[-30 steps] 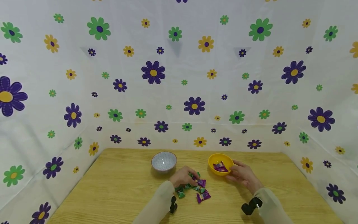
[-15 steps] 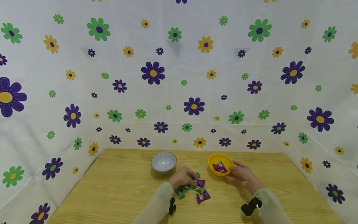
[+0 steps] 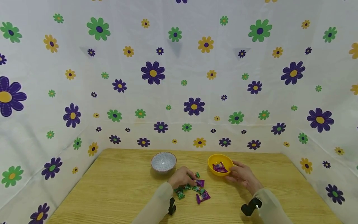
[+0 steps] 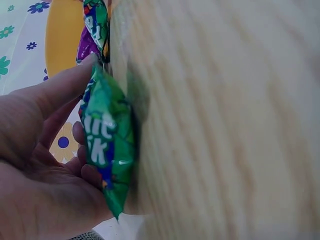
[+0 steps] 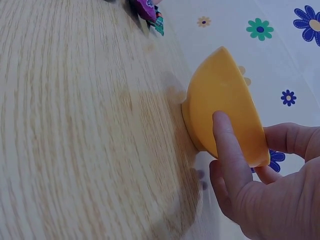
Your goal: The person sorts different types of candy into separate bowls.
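My left hand (image 3: 181, 178) is low over a loose group of wrapped candies on the table, thumb and fingertips pinching a purple-wrapped candy (image 3: 199, 183). In the left wrist view a green-wrapped candy (image 4: 110, 142) lies close in front of the palm, and the thumb tip meets the purple wrapper (image 4: 88, 45) beyond it. More green candies (image 3: 180, 193) and another purple candy (image 3: 203, 197) lie around the hand. My right hand (image 3: 244, 176) holds the side of a yellow bowl (image 5: 220, 100), which stands upright with purple candies (image 3: 220, 167) inside.
A pale patterned bowl (image 3: 163, 162) with a reddish rim stands left of the yellow one, behind my left hand. The wooden table (image 3: 120, 186) ends at a flower-printed cloth (image 3: 173, 93) at the back and both sides.
My left fingers shift very slightly left, and the purple candy under them moves a little with them. The right hand and yellow bowl stay put.
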`<state>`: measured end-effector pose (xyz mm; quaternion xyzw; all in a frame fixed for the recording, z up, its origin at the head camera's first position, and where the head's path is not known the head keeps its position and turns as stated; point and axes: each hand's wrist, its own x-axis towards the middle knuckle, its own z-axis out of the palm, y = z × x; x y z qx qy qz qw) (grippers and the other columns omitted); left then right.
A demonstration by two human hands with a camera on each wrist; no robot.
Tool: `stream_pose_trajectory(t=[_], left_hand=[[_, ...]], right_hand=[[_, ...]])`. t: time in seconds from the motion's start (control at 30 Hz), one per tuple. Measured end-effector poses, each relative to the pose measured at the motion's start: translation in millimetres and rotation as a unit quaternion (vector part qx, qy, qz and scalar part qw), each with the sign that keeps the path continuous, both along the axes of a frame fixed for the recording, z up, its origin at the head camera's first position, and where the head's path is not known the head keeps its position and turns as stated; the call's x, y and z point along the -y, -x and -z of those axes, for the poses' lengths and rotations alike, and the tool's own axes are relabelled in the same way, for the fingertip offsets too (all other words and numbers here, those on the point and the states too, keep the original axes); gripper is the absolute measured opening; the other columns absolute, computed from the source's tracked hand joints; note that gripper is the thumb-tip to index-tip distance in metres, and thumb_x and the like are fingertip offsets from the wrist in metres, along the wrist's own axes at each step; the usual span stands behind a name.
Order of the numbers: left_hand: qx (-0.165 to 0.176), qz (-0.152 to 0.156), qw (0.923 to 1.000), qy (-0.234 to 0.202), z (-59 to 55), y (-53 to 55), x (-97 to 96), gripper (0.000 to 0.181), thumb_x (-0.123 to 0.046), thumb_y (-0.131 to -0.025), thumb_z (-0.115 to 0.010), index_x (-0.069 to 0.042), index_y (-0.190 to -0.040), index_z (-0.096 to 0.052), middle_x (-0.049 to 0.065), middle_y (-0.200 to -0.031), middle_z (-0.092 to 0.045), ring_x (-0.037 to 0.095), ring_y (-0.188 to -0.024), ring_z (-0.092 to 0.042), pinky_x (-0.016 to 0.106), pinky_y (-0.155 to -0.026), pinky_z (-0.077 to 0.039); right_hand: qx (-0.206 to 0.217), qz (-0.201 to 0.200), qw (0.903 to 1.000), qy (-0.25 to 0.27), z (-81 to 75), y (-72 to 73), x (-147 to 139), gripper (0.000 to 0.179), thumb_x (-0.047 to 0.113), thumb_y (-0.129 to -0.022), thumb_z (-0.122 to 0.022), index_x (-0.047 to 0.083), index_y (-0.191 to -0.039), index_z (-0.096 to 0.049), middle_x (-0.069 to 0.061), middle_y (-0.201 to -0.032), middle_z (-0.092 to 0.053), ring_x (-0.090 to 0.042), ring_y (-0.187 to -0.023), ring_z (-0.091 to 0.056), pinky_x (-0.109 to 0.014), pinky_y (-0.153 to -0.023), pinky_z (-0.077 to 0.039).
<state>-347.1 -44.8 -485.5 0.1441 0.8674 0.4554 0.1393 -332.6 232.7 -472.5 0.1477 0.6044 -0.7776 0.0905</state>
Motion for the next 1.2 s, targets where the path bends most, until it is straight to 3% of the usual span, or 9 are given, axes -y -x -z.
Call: stream_pose_trajectory(t=[0.3,0.6,0.77,1.0,1.2], left_hand=[[0.005,0.013,0.9991,-0.041,6.4,4.4,3.5,0.007,-0.009,-0.072,-0.075,-0.012,-0.077,-0.072,0.000,-0.081,-0.062,0.016,-0.062,-0.050,0.027,-0.049,-0.041],[0.022,0.007,0.9970,-0.074,6.0,3.9,7.2,0.009,-0.012,-0.075,-0.073,-0.014,-0.084,-0.072,0.002,-0.082,-0.063,0.009,-0.044,-0.035,0.022,-0.041,-0.034],[0.020,0.006,0.9939,-0.108,1.9,5.0,9.2,0.015,-0.014,-0.076,-0.072,-0.012,-0.091,-0.072,0.003,-0.091,-0.064,0.010,-0.052,-0.039,0.023,-0.046,-0.037],[0.011,-0.009,0.9922,-0.124,-11.2,9.2,-0.9,0.014,-0.020,-0.075,-0.073,-0.015,-0.089,-0.072,-0.001,-0.095,-0.063,0.016,-0.087,-0.050,0.034,-0.074,-0.044],[0.015,-0.026,0.9871,-0.157,-13.8,10.2,-12.2,0.016,-0.021,-0.075,-0.073,-0.013,-0.089,-0.072,-0.002,-0.099,-0.062,0.018,-0.092,-0.053,0.040,-0.084,-0.044]], right_hand=[[0.004,0.003,1.0000,0.001,0.7,3.2,-1,0.064,0.001,-0.087,-0.053,0.007,-0.143,-0.023,-0.028,-0.137,-0.029,-0.040,-0.116,-0.043,-0.044,-0.082,-0.047],[0.011,0.002,0.9999,-0.013,0.6,1.7,0,0.063,0.002,-0.087,-0.054,0.007,-0.142,-0.024,-0.028,-0.135,-0.031,-0.040,-0.113,-0.045,-0.043,-0.082,-0.047],[0.008,0.001,0.9998,-0.017,-1.5,2.0,0,0.063,0.003,-0.087,-0.053,0.007,-0.143,-0.024,-0.027,-0.135,-0.031,-0.039,-0.113,-0.045,-0.042,-0.081,-0.048],[0.003,-0.006,0.9999,-0.011,-4.8,2.5,0,0.062,0.002,-0.088,-0.052,0.007,-0.143,-0.023,-0.028,-0.135,-0.030,-0.038,-0.112,-0.046,-0.043,-0.082,-0.048],[0.002,-0.010,0.9999,-0.013,-2.9,-0.8,1,0.062,0.002,-0.089,-0.051,0.006,-0.143,-0.022,-0.028,-0.136,-0.029,-0.039,-0.113,-0.045,-0.043,-0.084,-0.046]])
